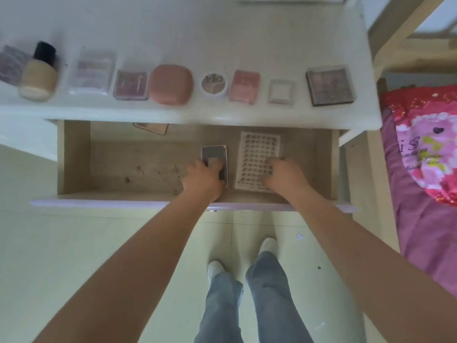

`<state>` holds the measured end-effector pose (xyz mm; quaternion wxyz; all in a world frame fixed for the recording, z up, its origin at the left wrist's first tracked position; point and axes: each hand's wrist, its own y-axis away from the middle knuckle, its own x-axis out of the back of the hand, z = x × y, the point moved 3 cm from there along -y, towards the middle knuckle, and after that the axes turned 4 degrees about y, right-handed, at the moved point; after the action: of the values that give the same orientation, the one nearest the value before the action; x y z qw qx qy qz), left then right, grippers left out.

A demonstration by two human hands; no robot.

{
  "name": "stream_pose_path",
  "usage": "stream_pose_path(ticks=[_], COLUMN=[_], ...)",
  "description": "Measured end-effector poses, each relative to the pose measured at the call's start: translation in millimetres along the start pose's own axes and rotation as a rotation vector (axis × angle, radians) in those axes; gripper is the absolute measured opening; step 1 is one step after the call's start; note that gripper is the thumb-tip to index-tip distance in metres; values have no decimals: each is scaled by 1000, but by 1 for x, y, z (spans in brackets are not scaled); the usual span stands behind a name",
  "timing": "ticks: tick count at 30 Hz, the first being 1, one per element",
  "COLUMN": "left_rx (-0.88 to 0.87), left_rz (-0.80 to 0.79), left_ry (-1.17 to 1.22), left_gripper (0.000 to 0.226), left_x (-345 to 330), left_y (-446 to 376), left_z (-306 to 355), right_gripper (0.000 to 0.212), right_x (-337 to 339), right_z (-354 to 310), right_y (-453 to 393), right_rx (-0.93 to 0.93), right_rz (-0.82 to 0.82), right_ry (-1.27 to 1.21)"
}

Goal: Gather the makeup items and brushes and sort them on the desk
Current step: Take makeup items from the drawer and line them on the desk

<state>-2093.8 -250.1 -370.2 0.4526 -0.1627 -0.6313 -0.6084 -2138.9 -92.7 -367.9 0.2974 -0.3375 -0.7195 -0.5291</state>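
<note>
Both hands reach into the open drawer [74, 157] under the white desk [222, 33]. My left hand [204, 177] grips a small grey compact [214, 153] by its near end. My right hand [284, 175] rests with curled fingers on a white sheet of lash clusters [257, 149]. Along the desk's front edge stands a row of makeup: a foundation bottle [39, 75], a clear lash case [92, 73], a dark pink palette [131, 85], a rounded pink compact [170, 84], a round pot [214, 84], a pink case [244, 86], a white square case [282, 91] and a dark palette [330, 85].
Another flat tan palette [150, 128] lies at the drawer's back, half under the desk top. A purple patterned item [11, 64] sits at the desk's far left. A bed with a pink cover [420, 157] stands close on the right. My feet are on the pale floor below the drawer.
</note>
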Motion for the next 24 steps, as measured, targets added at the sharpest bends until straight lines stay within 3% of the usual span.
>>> stream_pose_path(ticks=[4,7,9,12,15,21,24], left_rx=[-35,-74,-72,50,30,81,118], left_rz=[-123,-33,14,-85,-44,150,210], left_ry=[-110,-111,-157,-264,-184,14,165], left_gripper=[57,49,41,38,33,34,61], left_x=[-18,-21,-22,-24,-20,-14,-10], left_y=[-29,-37,-45,-54,-59,-63,-58], left_z=[-9,-19,-28,-45,-50,-55,-62], right_gripper=[53,59,76,100,117,105,101], right_x=[-22,-29,-31,-34,-38,-43,-39], right_z=[-18,-22,-24,-31,-46,-51,-53], right_y=[-28,-38,-41,-49,-56,-54,-48], right_rx=[-61,-136,-190,-328,-415,-405,-306], right_rz=[-19,27,71,108,86,163,167], right_ry=[116,166,211,150,175,72,-8])
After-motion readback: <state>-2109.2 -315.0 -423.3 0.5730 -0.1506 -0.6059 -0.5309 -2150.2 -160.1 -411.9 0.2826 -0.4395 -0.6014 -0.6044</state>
